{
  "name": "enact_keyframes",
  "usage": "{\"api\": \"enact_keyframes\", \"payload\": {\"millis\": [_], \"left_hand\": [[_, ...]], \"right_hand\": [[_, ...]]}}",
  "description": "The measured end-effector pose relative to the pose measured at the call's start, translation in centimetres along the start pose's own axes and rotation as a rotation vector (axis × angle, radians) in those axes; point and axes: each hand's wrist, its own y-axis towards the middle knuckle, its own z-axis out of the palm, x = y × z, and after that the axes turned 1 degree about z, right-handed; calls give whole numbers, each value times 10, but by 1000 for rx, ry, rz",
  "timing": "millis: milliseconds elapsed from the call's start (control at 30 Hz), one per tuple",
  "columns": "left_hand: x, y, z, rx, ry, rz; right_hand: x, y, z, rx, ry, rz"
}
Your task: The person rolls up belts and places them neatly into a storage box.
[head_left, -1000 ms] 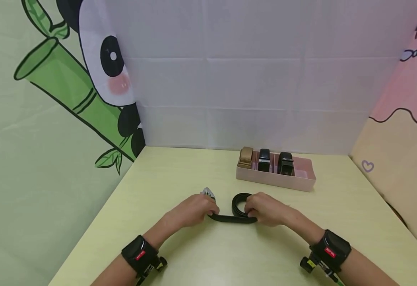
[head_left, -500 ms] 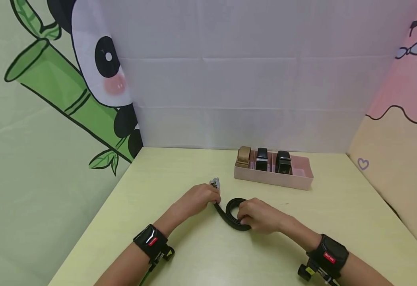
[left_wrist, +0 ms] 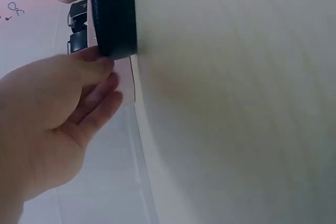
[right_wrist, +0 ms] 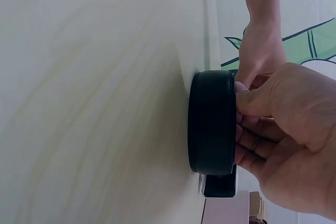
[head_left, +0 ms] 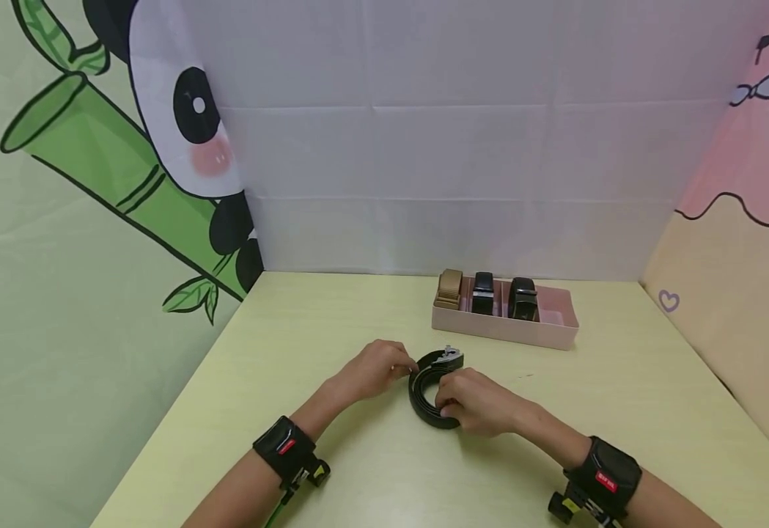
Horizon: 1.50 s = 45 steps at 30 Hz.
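Note:
A black belt (head_left: 424,411) lies wound in a coil on its edge on the table. Its silver buckle (head_left: 449,357) sits at the coil's far right side. At the coil's left edge, my left hand (head_left: 377,369) pinches the outer turn between thumb and fingertips; the left wrist view shows the belt (left_wrist: 114,14) just past that thumb. My right hand (head_left: 479,402) grips the coil's near right side, some fingers inside the ring. From the right wrist, the strap's broad outer face (right_wrist: 212,124) shows, with the right thumb (right_wrist: 254,100) at its upper edge.
A pink divided box (head_left: 503,328) stands farther back on the pale table (head_left: 331,308). It holds a tan rolled belt (head_left: 449,289) and two black rolled belts (head_left: 483,293). Printed cloth walls (head_left: 384,147) rise behind and at both sides.
My left hand has carried the buckle end away and round the far side, wrapping the loose strap onto the coil, then shifted to the coil's left edge. My right hand keeps its grip on the coil.

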Motion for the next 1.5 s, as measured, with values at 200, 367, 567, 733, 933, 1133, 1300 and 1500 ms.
{"api": "enact_keyframes", "payload": {"millis": [200,367,567,733,933,1133,1300,1500], "left_hand": [[-5,0,1,-10,-126,-143],[-12,3,-1,-23,-157,-261],[-19,8,-1,-63,-191,-383],[-23,11,1,-85,-215,-405],[-27,12,-1,-57,-284,-449],[-35,15,-1,-45,-229,-471],[-42,20,3,-47,-137,-486],[-46,23,3,-35,-129,-487]], "right_hand": [[0,0,-1,16,9,-2],[1,1,0,30,-2,-21],[3,2,1,24,-19,-35],[4,3,2,22,-19,-39],[4,3,1,25,-9,-34],[4,3,2,6,-13,-37],[3,1,-1,10,3,-51],[-9,4,-18,-104,27,28]]}}
